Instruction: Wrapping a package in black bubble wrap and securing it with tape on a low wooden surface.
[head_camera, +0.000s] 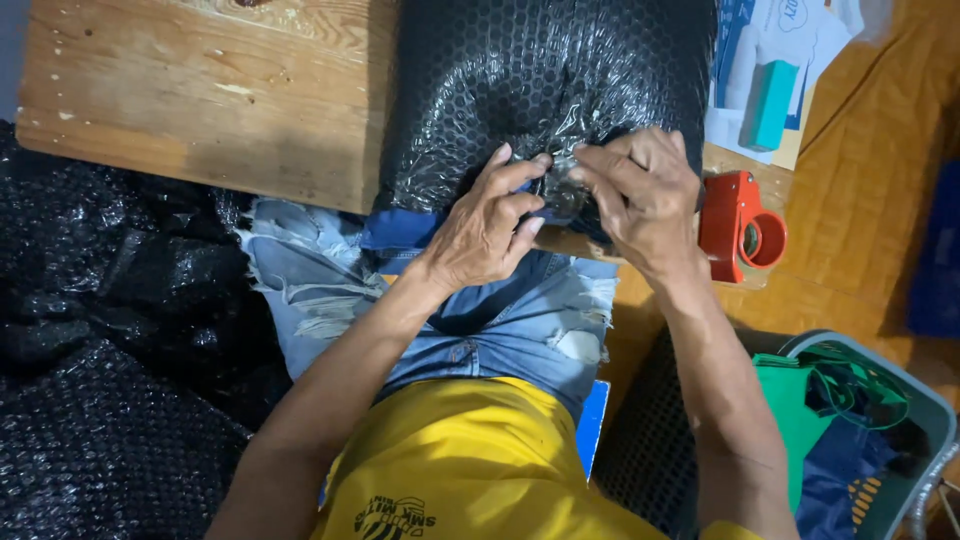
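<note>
**Bubble-wrapped parcel pinched at its near end by two hands**

A parcel wrapped in black bubble wrap (540, 80) was seen lying on a low wooden table (200, 90), its long axis running away from the person, from the table's near edge up to the top of the view. Its near end pointed at the person's lap and overhung the table edge slightly. At that end the wrap was gathered into shiny creases. The left hand (485, 225) was closed on this gathered wrap, thumb and fingers pinching it from the left. The right hand (645, 195) was closed on the same spot from the right, fingers curled over the crumpled film. The two hands were touching or nearly touching.

Just right of the right hand, a red tape dispenser (740, 225) was seen at the table edge. More black bubble wrap (100, 350) was heaped to the left. A basket (925, 400) holding green and blue items was seen at the lower right.
</note>
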